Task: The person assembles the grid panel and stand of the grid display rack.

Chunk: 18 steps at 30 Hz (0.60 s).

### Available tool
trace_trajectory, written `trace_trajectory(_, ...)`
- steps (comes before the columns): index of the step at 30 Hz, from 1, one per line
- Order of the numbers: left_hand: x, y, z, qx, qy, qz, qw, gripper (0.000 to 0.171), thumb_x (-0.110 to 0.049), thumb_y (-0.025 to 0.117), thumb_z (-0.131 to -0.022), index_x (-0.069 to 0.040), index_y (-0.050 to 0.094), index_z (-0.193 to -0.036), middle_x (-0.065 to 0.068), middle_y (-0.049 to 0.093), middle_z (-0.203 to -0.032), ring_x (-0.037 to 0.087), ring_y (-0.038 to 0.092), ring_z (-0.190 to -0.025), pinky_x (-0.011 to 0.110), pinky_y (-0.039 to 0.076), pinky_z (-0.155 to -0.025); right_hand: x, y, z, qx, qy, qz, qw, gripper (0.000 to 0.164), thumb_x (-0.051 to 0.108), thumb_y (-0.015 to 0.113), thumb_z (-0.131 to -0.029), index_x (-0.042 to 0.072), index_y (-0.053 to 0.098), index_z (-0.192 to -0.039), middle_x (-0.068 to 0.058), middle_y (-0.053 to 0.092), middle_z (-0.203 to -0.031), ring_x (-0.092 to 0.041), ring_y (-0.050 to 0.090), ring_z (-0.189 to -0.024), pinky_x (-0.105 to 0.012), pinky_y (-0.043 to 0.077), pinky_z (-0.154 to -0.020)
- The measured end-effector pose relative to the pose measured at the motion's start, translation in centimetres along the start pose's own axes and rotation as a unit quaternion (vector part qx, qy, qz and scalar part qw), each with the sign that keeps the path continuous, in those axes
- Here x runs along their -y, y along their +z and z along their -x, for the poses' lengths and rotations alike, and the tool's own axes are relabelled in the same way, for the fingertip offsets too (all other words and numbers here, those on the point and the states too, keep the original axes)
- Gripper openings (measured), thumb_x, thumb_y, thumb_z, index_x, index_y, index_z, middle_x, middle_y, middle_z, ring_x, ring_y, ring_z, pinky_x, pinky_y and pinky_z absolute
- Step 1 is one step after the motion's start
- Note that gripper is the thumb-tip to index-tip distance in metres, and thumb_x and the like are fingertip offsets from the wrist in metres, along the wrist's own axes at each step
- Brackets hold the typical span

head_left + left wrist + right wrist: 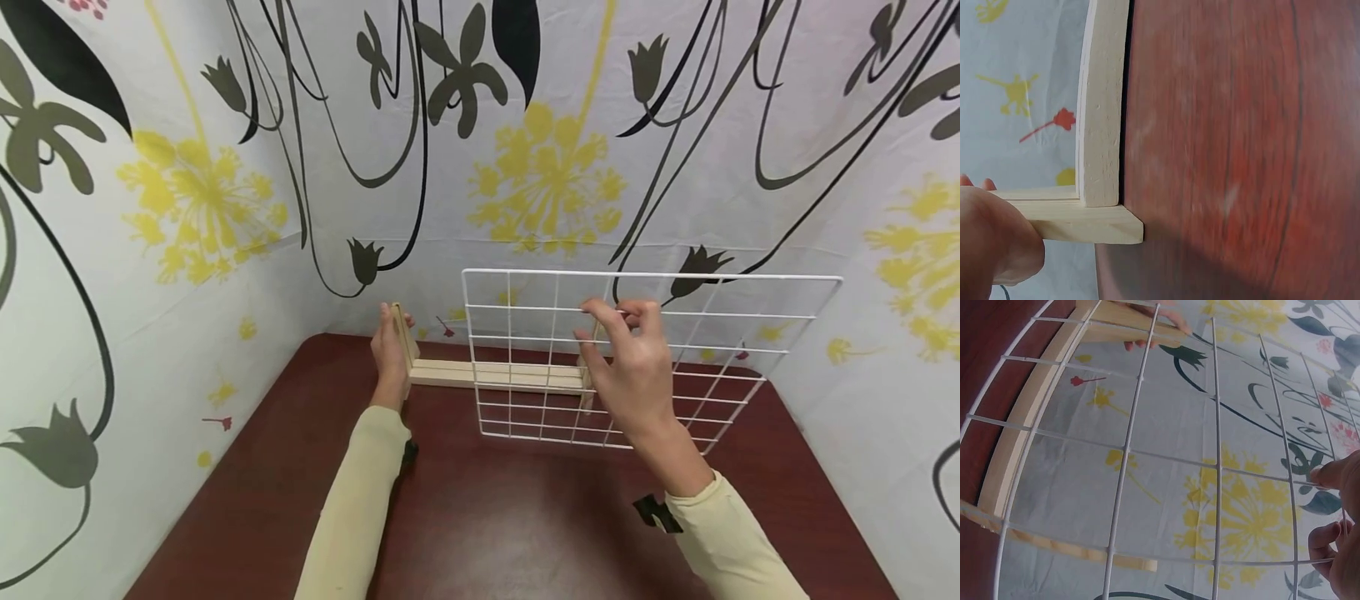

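A pale wooden stand [450,372] rests on the table, with a grooved base bar and a short upright at each end. My left hand [387,358] holds its left upright from the outer side. The left wrist view shows the upright joined to the bar [1102,119] at a corner, beside the left hand [1000,244]. A white wire grid panel [675,275] is held tilted by my right hand [637,375], fingers curled over its upper wires. Through its wires [1217,431] the right wrist view shows the stand behind. Whether grid and stand touch cannot be told.
The dark red-brown table [510,517] stretches toward me in front of the stand. A white cloth [442,217] with yellow and grey flower prints hangs behind the table and along both sides.
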State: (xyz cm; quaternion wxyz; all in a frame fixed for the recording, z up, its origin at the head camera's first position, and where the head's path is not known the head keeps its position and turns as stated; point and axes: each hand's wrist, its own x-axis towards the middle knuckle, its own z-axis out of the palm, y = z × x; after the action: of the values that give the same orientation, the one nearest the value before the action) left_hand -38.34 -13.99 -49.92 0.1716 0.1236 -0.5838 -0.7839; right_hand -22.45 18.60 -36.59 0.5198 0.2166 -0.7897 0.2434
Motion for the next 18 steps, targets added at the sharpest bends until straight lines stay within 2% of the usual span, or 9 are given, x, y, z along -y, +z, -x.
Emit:
trace_trajectory(6, 0.5, 1.3, 0.4, 0.020, -0.003, 0.007, 0.9998, 0.098, -0.090, 0.046, -0.090, -0.002, 0.068, -0.127, 0.024, 0.066, -0.136, 0.023, 0.063, -0.102, 0.066, 0.046, -0.097, -0.2, 0.1, 0.1, -0.011, 0.001, -0.003, 1.000, 0.046, 0.003, 0.087, -0.084, 0.014, 0.070, -0.125, -0.027, 0.051, -0.109, -0.039, 0.059, -0.085, -0.050, 0.053, -0.071)
trace_trajectory(11, 1.0, 3.0, 0.7, 0.029, 0.009, 0.005, 0.9995, 0.096, -0.089, 0.048, -0.090, -0.002, 0.070, -0.125, 0.025, 0.067, -0.133, 0.015, 0.058, -0.089, 0.055, 0.048, -0.083, -0.3, 0.2, 0.0, -0.019, -0.002, 0.003, 1.000, 0.042, 0.006, 0.086, -0.087, 0.013, 0.070, -0.125, -0.028, 0.051, -0.109, -0.039, 0.059, -0.085, -0.050, 0.053, -0.071)
trace_trajectory(18, 1.8, 5.2, 1.4, 0.045, 0.022, 0.018, 0.9986, 0.093, -0.084, 0.052, -0.093, 0.002, 0.069, -0.124, 0.028, 0.069, -0.130, 0.013, 0.060, -0.086, 0.041, 0.046, -0.069, -0.2, 0.3, 0.0, -0.037, 0.003, -0.017, 0.999, 0.038, 0.010, 0.085, -0.089, 0.013, 0.070, -0.124, -0.030, 0.052, -0.109, -0.040, 0.060, -0.092, -0.050, 0.053, -0.079)
